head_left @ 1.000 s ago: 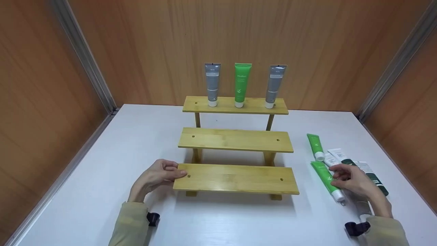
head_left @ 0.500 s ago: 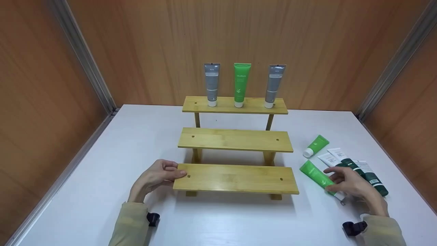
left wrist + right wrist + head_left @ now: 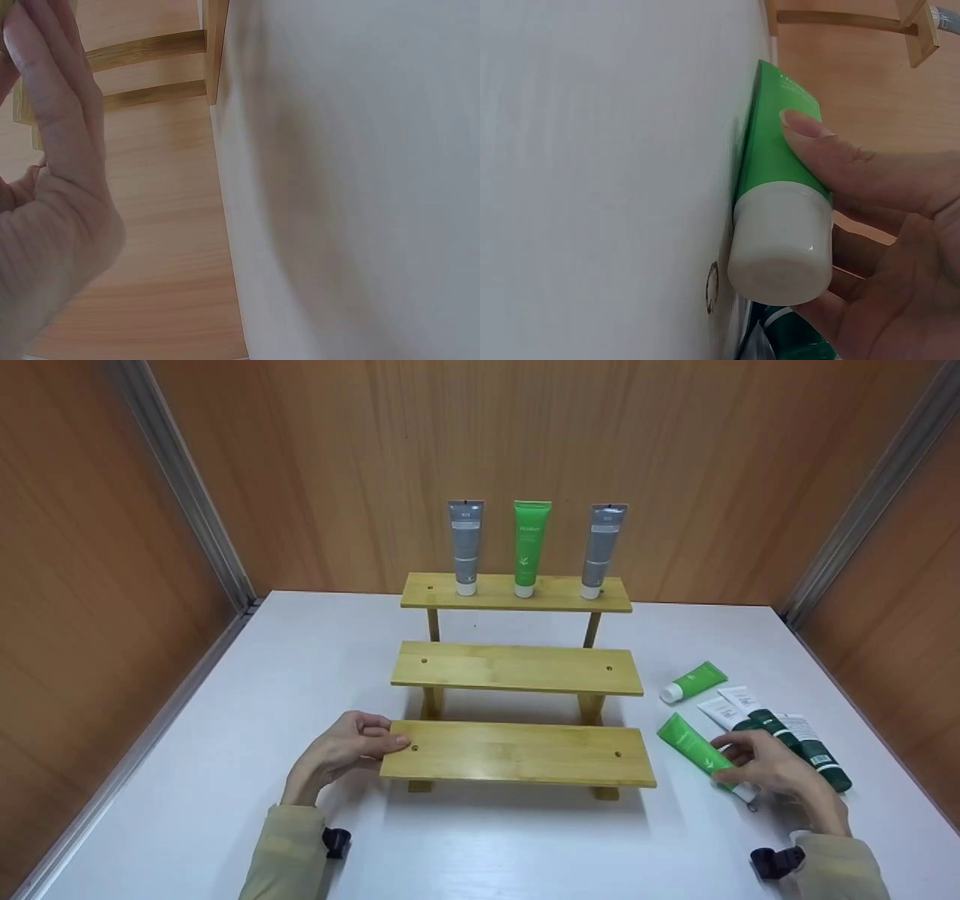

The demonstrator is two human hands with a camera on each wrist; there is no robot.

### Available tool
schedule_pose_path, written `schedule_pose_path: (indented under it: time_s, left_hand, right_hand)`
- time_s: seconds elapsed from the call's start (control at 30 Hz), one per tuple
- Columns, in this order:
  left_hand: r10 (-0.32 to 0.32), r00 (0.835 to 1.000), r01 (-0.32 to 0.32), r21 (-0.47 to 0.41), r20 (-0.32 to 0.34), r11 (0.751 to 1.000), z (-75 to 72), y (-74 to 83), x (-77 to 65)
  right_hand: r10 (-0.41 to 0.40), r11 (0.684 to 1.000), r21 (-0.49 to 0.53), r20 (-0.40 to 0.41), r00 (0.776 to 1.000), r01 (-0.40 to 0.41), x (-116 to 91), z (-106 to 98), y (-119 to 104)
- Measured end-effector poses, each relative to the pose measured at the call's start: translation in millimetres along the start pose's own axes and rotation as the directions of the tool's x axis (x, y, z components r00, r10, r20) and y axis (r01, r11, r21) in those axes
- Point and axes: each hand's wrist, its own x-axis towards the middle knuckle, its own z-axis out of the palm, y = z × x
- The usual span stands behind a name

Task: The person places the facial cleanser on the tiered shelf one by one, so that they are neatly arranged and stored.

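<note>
A three-step bamboo display stand [image 3: 517, 751] stands in the middle of the white table. My left hand [image 3: 341, 751] grips the left end of its lowest step, thumb on top; in the left wrist view the left hand [image 3: 64, 142] covers that end. To the right, my right hand [image 3: 780, 771] pinches a green squeeze tube [image 3: 694, 742] near its white cap, thumb on one side. The tube lies along the tabletop in the right wrist view, its cap [image 3: 780, 244] towards the camera. Another green tube [image 3: 697, 681] lies just behind, apart from the hand.
Several white-and-dark-green tubes [image 3: 814, 750] lie beside and behind the right hand. On the top step stand a grey tube [image 3: 466, 544], a green tube [image 3: 531, 547] and another grey tube [image 3: 602, 547], caps down. Wood-grain walls [image 3: 525, 427] enclose the table.
My right hand has shifted slightly left, moving the green tube with it. The green tube behind has swung round, its cap now towards the left. My left hand stays put.
</note>
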Motion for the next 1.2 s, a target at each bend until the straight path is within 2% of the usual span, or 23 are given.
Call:
schedule_pose_path:
  time_s: [0.27, 0.63, 1.2]
  left_hand:
    - [-0.010, 1.000, 0.010, 0.008, -0.001, 1.000, 0.5, 1.3, 0.1]
    - [0.018, 0.999, -0.017, -0.030, 0.029, 0.999, -0.4, -0.4, -0.8]
    - [-0.001, 1.000, 0.001, -0.027, 0.010, 1.000, -0.3, -1.2, 1.0]
  right_hand:
    - [0.014, 1.000, 0.005, -0.001, 1.000, -0.014, -0.5, -1.0, -1.2]
    - [-0.041, 0.998, 0.040, -0.056, 0.998, 0.044, -4.2, -2.3, -12.6]
    - [-0.140, 0.987, 0.046, -0.231, 0.963, 0.155, -13.4, -2.5, -36.1]
